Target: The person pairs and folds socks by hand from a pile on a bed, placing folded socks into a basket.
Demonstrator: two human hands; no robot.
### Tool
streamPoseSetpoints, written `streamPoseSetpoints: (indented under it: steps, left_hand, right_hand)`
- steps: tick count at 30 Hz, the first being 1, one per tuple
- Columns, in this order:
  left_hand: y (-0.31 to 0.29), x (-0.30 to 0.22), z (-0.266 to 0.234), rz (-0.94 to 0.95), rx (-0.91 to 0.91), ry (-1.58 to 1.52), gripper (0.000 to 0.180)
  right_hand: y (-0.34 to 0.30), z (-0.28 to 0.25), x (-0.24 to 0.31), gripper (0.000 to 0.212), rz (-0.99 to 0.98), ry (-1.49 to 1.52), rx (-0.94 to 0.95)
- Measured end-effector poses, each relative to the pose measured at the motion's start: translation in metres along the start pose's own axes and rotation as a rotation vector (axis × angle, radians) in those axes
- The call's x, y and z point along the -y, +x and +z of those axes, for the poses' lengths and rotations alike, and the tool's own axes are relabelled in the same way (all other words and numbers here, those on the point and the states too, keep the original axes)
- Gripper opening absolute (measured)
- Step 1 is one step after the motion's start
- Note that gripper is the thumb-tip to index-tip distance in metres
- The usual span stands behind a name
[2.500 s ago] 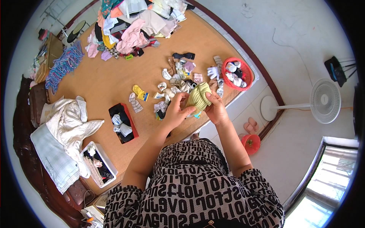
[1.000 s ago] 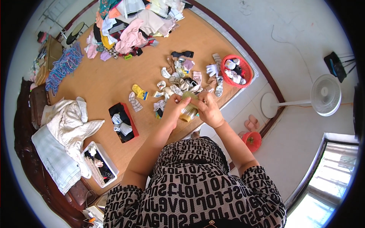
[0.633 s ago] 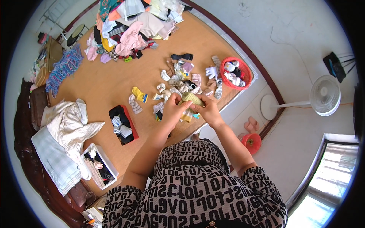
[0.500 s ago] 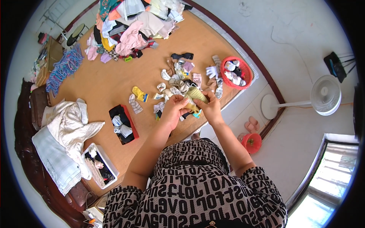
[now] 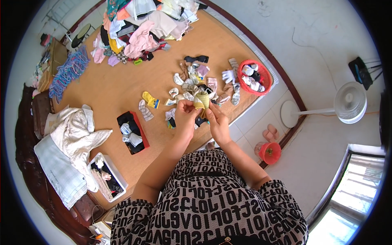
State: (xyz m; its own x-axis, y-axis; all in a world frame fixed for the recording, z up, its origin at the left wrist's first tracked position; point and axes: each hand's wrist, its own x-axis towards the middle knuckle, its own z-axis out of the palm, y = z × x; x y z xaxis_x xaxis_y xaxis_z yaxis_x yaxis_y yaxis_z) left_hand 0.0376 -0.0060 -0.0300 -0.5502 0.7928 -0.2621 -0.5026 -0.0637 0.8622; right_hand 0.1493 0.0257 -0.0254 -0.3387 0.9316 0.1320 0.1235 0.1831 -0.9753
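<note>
Yellow-green knit (image 5: 202,101), left grip (image 5: 186,117) and right grip (image 5: 219,125) pinching, forearms (image 5: 170,157) converging

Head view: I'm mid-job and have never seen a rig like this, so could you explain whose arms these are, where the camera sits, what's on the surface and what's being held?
There is no machine: these are a person's bare arms, reaching up from the lower edge. The camera is the left of two worn on the head, looking down; its fisheye lens bends straight edges.

The left hand and right hand hold a yellow-green ribbed knit item, perhaps a sock, between them.

On the broad tan surface lie loose socks just beyond the hands, a red basket of bundled items to the right, a black-and-red box and white bin to the left, and a clothes heap at the far end.
</note>
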Motion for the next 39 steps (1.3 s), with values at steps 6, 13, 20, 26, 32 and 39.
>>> streamPoseSetpoints:
  steps: [6,13,20,26,32,39]
  left_hand:
    - [-0.001,-0.002,-0.003,0.186,0.006,0.283,0.018]
    - [-0.021,-0.012,0.006,0.421,0.046,0.725,0.025]
    - [-0.018,-0.014,0.004,0.459,0.053,0.868,0.028]
    - [-0.019,-0.014,0.004,0.514,0.078,0.926,0.023]
    - [-0.021,-0.010,0.005,0.475,0.068,0.855,0.022]
    - [-0.028,-0.007,0.014,0.708,0.060,1.000,0.027]
  right_hand:
    - [0.003,0.004,0.004,0.043,-0.039,-0.273,0.036]
    - [0.004,0.003,-0.011,0.037,0.204,-0.148,-0.048]
    - [0.001,0.004,-0.018,0.034,0.283,-0.039,-0.045]
    - [0.004,0.001,-0.006,0.032,0.338,-0.072,-0.033]
    - [0.001,0.006,-0.008,0.035,0.221,-0.132,-0.070]
    - [0.000,0.006,-0.021,0.025,0.339,0.281,-0.135]
